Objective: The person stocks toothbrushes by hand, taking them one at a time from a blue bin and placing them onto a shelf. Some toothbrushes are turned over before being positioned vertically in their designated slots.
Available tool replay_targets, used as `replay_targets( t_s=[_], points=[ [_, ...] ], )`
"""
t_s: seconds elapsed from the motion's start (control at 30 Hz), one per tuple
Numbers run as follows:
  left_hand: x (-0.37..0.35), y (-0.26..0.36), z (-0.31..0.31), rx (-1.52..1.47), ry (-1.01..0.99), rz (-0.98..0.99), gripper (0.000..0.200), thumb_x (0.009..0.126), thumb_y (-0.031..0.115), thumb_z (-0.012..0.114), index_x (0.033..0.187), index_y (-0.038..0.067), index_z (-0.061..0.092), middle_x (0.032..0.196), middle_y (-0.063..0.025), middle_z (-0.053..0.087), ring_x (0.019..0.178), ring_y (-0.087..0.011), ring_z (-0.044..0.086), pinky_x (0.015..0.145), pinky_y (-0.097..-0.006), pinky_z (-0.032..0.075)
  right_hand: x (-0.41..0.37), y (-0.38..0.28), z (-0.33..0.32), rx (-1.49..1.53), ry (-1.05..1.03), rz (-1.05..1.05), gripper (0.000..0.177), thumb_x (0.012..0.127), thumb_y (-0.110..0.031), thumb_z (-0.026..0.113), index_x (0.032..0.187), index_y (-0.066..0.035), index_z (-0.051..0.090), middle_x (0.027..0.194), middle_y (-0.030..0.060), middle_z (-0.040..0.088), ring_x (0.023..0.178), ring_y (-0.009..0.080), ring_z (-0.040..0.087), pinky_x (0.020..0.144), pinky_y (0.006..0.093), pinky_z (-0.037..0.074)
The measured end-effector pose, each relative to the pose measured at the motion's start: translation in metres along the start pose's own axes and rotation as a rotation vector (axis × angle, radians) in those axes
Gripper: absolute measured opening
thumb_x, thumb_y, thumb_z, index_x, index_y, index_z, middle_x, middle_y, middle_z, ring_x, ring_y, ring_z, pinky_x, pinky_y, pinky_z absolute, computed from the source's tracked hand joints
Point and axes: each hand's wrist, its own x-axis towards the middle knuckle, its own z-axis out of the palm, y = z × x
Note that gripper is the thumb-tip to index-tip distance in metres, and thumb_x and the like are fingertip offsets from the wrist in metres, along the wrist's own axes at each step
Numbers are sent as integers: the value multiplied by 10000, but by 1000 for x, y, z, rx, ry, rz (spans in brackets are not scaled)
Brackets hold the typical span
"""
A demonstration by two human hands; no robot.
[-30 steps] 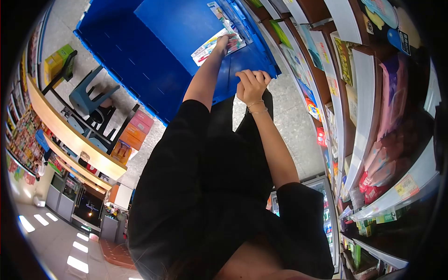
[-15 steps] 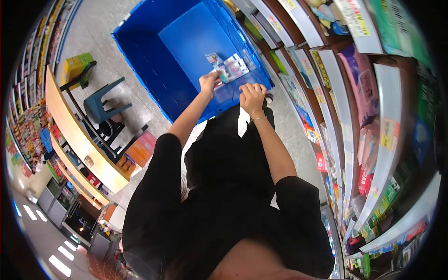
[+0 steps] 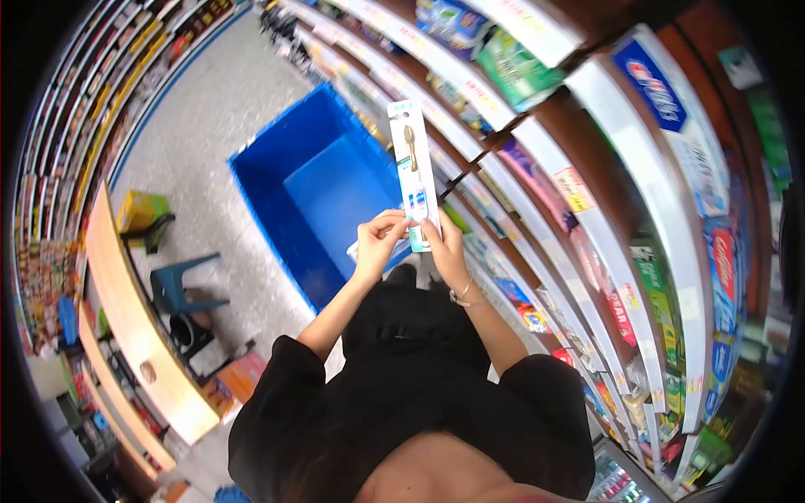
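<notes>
A toothbrush in a tall white blister pack (image 3: 412, 168) stands upright before me, its brush showing through the front. My right hand (image 3: 446, 251) grips the lower right edge, thumb across the front. My left hand (image 3: 379, 243) is closed at the lower left edge, fingertips pinched on the pack. A bit of something whitish (image 3: 353, 251) shows beside the left hand's knuckles. Below and beyond the hands sits a large blue plastic crate (image 3: 277, 210) on the floor, its near right corner hidden by my hands and the pack.
Shelves with price strips (image 3: 579, 189) run close along my right, holding toothpaste boxes (image 3: 723, 268) and other packs. To the left are a wooden counter (image 3: 138, 335), a dark teal stool (image 3: 172, 289) and a yellow-green box (image 3: 138, 211). More stocked shelves (image 3: 92, 109) line the far left.
Both hands have come up out of the crate with the toothbrush pack, now held upright. My view has turned toward the right-hand shelves, and the crate appears lower and smaller.
</notes>
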Motion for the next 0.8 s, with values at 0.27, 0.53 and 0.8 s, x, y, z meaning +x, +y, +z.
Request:
replay_targets(
  t_s=[0.27, 0.53, 0.8],
  points=[
    [4, 133, 140, -279, -464, 643, 357, 797, -126, 525, 1119, -34, 400, 1103, -110, 439, 993, -167, 528, 838, -285, 476, -11, -184, -60, -83, 345, -629, 174, 886, -98, 523, 998, 34, 541, 734, 47, 566, 635, 67, 492, 545, 230, 399],
    [15, 238, 256, -412, -660, 866, 315, 830, -82, 522, 1133, -30, 452, 1063, -97, 483, 992, -119, 506, 817, -245, 465, 1, -321, -115, -221, 634, -955, 202, 914, -148, 521, 1009, 25, 568, 809, 11, 591, 709, 45, 497, 606, 209, 409],
    [46, 284, 302, -431, -621, 976, 280, 834, -83, 514, 1100, -35, 442, 983, -113, 549, 857, -111, 567, 740, -213, 478, 44, -371, -156, -256, 552, -1068, 224, 919, -195, 534, 937, 21, 591, 770, 17, 592, 684, 29, 491, 572, 203, 404]
  ],
)
